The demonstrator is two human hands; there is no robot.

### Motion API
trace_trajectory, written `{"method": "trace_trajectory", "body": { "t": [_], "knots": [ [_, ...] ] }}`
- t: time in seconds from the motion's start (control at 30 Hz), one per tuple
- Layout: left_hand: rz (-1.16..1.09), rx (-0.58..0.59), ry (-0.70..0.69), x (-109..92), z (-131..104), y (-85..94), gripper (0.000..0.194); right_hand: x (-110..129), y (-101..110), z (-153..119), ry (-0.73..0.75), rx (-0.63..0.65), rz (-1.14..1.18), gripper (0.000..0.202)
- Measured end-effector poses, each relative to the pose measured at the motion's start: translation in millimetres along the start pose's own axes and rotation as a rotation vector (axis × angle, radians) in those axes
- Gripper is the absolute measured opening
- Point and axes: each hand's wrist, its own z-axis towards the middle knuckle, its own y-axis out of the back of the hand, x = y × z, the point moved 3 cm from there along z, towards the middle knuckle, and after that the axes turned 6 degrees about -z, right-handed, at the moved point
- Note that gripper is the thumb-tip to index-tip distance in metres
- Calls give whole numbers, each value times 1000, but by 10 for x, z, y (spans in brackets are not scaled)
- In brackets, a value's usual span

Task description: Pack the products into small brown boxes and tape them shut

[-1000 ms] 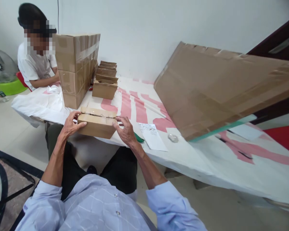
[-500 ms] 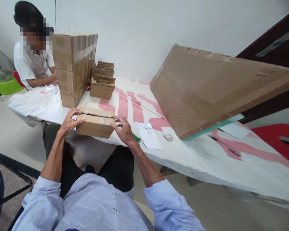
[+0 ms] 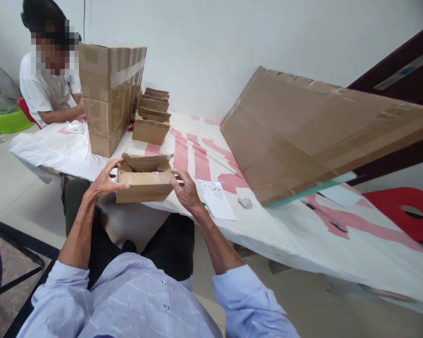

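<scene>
— Holding what, with the left hand (image 3: 106, 181)?
— Gripping the left end of a small open carton (image 3: 146, 191), at the near edge of the cloth-covered table (image 3: 268, 237).
— And with the right hand (image 3: 186, 191)?
— Clasping the same carton's right end.
— Near the stacked boxes (image 3: 102, 110)?
— Yes, nearer than those, and left of a white paper (image 3: 219, 199).

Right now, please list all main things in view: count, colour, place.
open cardboard box: one, brown, front centre
taped cardboard stack: one, brown, left
open cardboard cartons: several, brown, beside stack
large cardboard panel: one, brown, right
printed paper sheet: one, white, right of box
cloth-covered table: one, white-pink, centre
plastic stool: one, red, right
round fan: one, grey, left
seated co-worker: one, white-shirted, left
left hand: one, blue-sleeved, box's left
right hand: one, blue-sleeved, box's right
</scene>
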Motion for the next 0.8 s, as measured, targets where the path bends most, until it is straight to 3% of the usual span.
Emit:
{"method": "trace_trajectory", "body": {
  "t": [0.13,0.33,0.6,0.8],
  "knots": [
    [53,126,-167,-165,-53,-144,120,-168,57,-19,-37,-35,-22,43],
    [15,169,-224,-195,-88,-399,116,-407,193,-40,-118,-82,-23,47],
    [-21,83,-264,-147,-121,-617,109,-548,264,-96,-135,-132,-52,48],
    [-13,-53,-179,24,-322,-666,108,-573,236,-107,-157,-142,-56,50]
  ]
}}
